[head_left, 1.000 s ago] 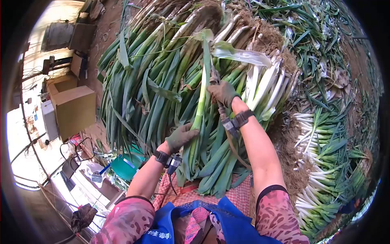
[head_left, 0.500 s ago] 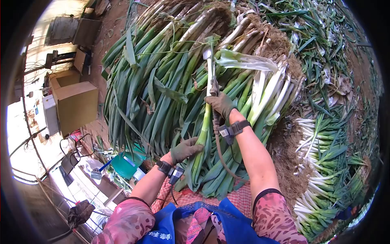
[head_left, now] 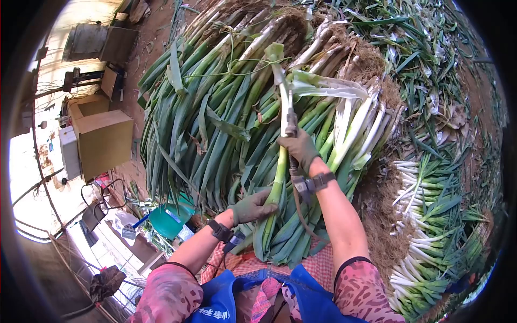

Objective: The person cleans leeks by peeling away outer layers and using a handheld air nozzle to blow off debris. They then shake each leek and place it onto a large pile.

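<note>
One leek (head_left: 278, 185), held in the half-closed left hand (head_left: 251, 209), could tear if the nozzle (head_left: 292, 123) clenched in the right hand (head_left: 302, 149) scrapes it.

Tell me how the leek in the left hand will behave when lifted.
The leek would probably stay fairly stiff along its straight, pale shank. Its leaves would likely flop, being long, flat and thin.

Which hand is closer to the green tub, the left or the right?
Left. The left hand, holding the stalk low down, is just beyond the tub; the right hand is farther across and higher in the view, around the nozzle.
</note>
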{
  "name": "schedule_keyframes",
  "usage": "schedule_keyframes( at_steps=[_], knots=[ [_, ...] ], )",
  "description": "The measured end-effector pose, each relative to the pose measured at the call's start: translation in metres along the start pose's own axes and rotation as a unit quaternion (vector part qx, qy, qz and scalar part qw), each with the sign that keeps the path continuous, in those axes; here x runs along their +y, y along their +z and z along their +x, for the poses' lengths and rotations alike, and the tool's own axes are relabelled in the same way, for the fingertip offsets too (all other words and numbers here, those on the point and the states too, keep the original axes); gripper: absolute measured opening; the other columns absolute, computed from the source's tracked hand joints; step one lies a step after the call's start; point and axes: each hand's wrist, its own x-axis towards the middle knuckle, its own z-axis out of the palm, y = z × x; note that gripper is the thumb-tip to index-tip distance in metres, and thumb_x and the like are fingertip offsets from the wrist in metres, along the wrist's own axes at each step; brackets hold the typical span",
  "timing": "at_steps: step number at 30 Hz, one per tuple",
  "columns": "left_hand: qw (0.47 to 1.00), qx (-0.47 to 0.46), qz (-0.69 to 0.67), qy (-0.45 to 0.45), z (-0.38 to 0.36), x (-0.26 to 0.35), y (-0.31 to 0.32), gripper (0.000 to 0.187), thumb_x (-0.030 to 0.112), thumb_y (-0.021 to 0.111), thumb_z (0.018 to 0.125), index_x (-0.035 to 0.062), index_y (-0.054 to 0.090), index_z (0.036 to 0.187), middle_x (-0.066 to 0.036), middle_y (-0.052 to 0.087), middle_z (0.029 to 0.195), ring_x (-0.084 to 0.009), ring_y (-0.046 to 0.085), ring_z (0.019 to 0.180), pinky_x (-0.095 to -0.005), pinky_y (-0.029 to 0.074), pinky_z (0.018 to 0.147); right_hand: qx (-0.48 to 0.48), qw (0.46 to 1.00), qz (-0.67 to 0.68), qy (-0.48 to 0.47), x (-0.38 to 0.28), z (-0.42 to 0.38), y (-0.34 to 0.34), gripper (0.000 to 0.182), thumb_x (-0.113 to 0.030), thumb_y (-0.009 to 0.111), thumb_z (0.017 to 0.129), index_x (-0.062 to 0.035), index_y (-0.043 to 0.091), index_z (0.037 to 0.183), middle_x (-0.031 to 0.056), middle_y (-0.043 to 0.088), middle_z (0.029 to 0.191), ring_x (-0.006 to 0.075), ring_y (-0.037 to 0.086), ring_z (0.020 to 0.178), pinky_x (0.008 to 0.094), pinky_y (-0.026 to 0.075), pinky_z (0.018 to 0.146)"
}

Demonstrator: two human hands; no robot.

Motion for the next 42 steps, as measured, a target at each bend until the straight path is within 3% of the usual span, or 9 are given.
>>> schedule_keyframes(
  at_steps=[2, 4, 6, 10, 13, 20, 25, 34, 42],
  knots=[
    [0.999, 0.012, 0.051, -0.005, 0.003, 0.019, -0.034, 0.043, 0.019, 0.063, 0.096, 0.0017, 0.052, 0.133, -0.002, 0.064, 0.11, -0.0106, 0.058, 0.093, -0.0277, 0.049, 0.089, 0.056, 0.997, 0.034, -0.051, 0.01, -0.015, -0.027, 0.035, -0.023, 0.078, 0.078, -0.0028, 0.063, 0.102, 0.0032, 0.063, 0.088, 0.0141, 0.059, 0.08, 0.0288, 0.049, 0.074],
    [0.964, 0.249, 0.072, 0.063, 0.028, 0.027, -0.08, 0.045, 0.028, 0.069, 0.09, 0.0039, 0.059, 0.126, -0.019, 0.068, 0.112, -0.028, 0.068, 0.1, -0.0368, 0.053, 0.088, 0.112, 0.984, 0.117, -0.081, -0.003, -0.045, -0.064, 0.031, -0.02, 0.073, 0.087, -0.0003, 0.061, 0.107, 0.0014, 0.062, 0.091, 0.0133, 0.058, 0.077, 0.0276, 0.048, 0.07],
    [0.826, 0.442, 0.329, 0.114, 0.059, 0.04, -0.137, 0.046, 0.024, 0.07, 0.086, 0.0065, 0.058, 0.128, -0.02, 0.062, 0.125, -0.0341, 0.06, 0.113, -0.041, 0.047, 0.098, 0.162, 0.962, 0.199, -0.095, -0.005, -0.061, -0.1, 0.027, -0.018, 0.073, 0.087, -0.0006, 0.062, 0.104, -0.0002, 0.061, 0.089, 0.012, 0.057, 0.077, 0.026, 0.047, 0.07],
    [0.706, 0.453, 0.544, -0.024, 0.145, 0.051, -0.237, 0.054, 0.023, 0.06, 0.087, 0.0094, 0.05, 0.139, -0.018, 0.049, 0.145, -0.0328, 0.051, 0.13, -0.0425, 0.041, 0.109, 0.203, 0.976, 0.063, 0.034, -0.002, -0.075, -0.136, 0.026, -0.017, 0.071, 0.086, 0.0027, 0.062, 0.1, 0.0051, 0.064, 0.085, 0.013, 0.062, 0.072, 0.0274, 0.051, 0.067],
    [0.755, 0.352, 0.526, -0.169, 0.164, 0.103, -0.247, 0.054, 0.023, 0.058, 0.087, 0.0122, 0.051, 0.139, -0.017, 0.048, 0.147, -0.0328, 0.05, 0.132, -0.0422, 0.041, 0.11, 0.114, 0.992, -0.003, 0.046, -0.012, -0.11, -0.104, 0.026, -0.019, 0.071, 0.085, -0.0009, 0.058, 0.099, 0.005, 0.064, 0.081, 0.0127, 0.062, 0.07, 0.0277, 0.052, 0.065],
    [0.804, 0.223, 0.529, -0.154, 0.137, 0.118, -0.238, 0.046, 0.042, 0.069, 0.074, 0.011, 0.071, 0.107, -0.017, 0.07, 0.109, -0.0338, 0.067, 0.104, -0.0424, 0.052, 0.091, -0.042, 0.997, 0.014, 0.058, 0.035, -0.131, -0.003, 0.034, -0.022, 0.079, 0.081, -0.0047, 0.055, 0.098, 0.0015, 0.059, 0.084, 0.0127, 0.06, 0.074, 0.0286, 0.051, 0.07],
    [0.9, 0.091, 0.415, -0.093, 0.074, 0.074, -0.154, 0.055, 0.045, 0.072, 0.074, 0.0095, 0.066, 0.116, -0.016, 0.071, 0.107, -0.0326, 0.067, 0.101, -0.0392, 0.051, 0.09, -0.099, 0.984, 0.12, 0.091, 0.022, -0.14, 0.025, 0.028, -0.013, 0.075, 0.085, -0.0063, 0.052, 0.099, -0.0015, 0.056, 0.081, 0.0077, 0.058, 0.068, 0.0251, 0.048, 0.06],
    [0.973, 0.126, 0.148, -0.127, 0.103, 0.069, -0.101, 0.044, 0.034, 0.071, 0.083, -0.0032, 0.061, 0.106, -0.01, 0.067, 0.083, -0.0168, 0.064, 0.079, -0.0314, 0.05, 0.072, -0.08, 0.985, 0.096, 0.122, 0.025, -0.171, 0.039, 0.024, -0.016, 0.071, 0.087, -0.006, 0.051, 0.095, 0.001, 0.057, 0.074, 0.0102, 0.057, 0.061, 0.0276, 0.049, 0.056],
    [0.977, 0.094, 0.146, -0.123, 0.092, 0.011, -0.1, 0.049, 0.021, 0.076, 0.074, -0.0036, 0.06, 0.113, -0.007, 0.066, 0.095, -0.0167, 0.062, 0.087, -0.0305, 0.051, 0.079, -0.093, 0.984, 0.079, 0.129, 0.039, -0.167, 0.045, 0.024, -0.018, 0.071, 0.087, -0.0039, 0.052, 0.095, 0.0075, 0.062, 0.079, 0.0165, 0.063, 0.067, 0.0313, 0.051, 0.062]
  ],
)
